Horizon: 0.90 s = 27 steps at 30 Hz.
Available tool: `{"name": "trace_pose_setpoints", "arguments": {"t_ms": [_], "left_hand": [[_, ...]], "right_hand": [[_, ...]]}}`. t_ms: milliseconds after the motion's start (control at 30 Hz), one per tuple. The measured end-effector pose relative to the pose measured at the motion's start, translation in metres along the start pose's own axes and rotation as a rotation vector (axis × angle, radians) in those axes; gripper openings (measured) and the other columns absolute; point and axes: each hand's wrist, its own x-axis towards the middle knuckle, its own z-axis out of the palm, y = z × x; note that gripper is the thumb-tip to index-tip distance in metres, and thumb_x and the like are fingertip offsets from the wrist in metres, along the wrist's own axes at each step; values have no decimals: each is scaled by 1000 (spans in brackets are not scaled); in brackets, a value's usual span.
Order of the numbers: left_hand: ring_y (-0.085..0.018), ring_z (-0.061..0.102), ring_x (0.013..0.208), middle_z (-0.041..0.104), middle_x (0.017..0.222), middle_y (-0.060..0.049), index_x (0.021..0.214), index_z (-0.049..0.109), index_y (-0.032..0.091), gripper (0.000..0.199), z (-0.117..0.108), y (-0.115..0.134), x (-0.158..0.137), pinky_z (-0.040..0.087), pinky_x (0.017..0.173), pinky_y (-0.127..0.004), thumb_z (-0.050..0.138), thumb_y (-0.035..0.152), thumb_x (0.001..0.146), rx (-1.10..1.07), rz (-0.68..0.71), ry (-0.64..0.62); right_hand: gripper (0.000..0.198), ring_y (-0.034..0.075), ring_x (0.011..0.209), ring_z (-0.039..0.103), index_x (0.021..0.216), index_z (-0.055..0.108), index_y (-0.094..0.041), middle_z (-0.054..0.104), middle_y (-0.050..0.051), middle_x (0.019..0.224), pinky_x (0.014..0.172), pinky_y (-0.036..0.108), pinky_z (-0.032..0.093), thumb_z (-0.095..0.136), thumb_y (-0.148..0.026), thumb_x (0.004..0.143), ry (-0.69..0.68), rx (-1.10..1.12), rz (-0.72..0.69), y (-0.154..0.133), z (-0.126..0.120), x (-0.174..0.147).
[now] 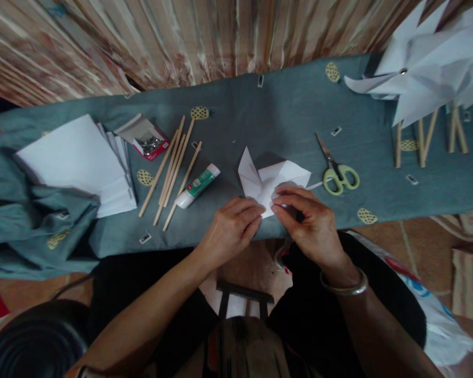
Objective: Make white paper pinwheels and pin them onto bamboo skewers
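Observation:
A white paper pinwheel [276,173], partly folded, lies at the front edge of the cloth-covered table between my hands. My left hand [236,221] is closed, its fingertips pinching the near-left corner of the paper. From the other side, my right hand [305,212] grips the folded paper between thumb and fingers; those fingers hide part of it. Green-handled scissors [339,177] rest just right of my right hand, with a thin paper strip by their handle. A green and white glue stick [198,186] lies to the left of the paper.
Several wooden sticks [173,168] lie left of the glue stick, near an open red box of metal pins [150,142]. A stack of white paper [79,157] sits at far left. Finished pinwheels on sticks [421,73] lie at far right. A striped curtain [220,42] hangs behind the table.

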Motion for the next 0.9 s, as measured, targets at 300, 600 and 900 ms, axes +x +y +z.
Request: {"name": "trace_pose_setpoints", "arguments": {"t_ms": [300,600,900], "left_hand": [[-17,65,90,70,96,-7,102,67,13,17,1,-1,0,57,81,-32,54,16,92,-6,-11,-1],[-18,66,90,70,95,-8,100,68,13,17,0,0,2,57,80,-32,53,15,92,3,-14,-16],[-18,65,91,70,96,-8,101,67,14,17,0,0,1,57,81,-32,53,16,92,6,-21,-34]], "right_hand": [[9,24,105,65,91,71,-22,71,8,106,97,46,51,63,-21,87,3,-29,-22,-1,0,0],[25,26,117,59,110,69,-25,65,8,122,104,48,47,52,-23,93,1,-182,-108,-3,2,-2],[36,33,125,52,121,65,-30,54,7,139,104,57,44,46,-20,93,-58,-193,-99,-2,5,-1]]}}
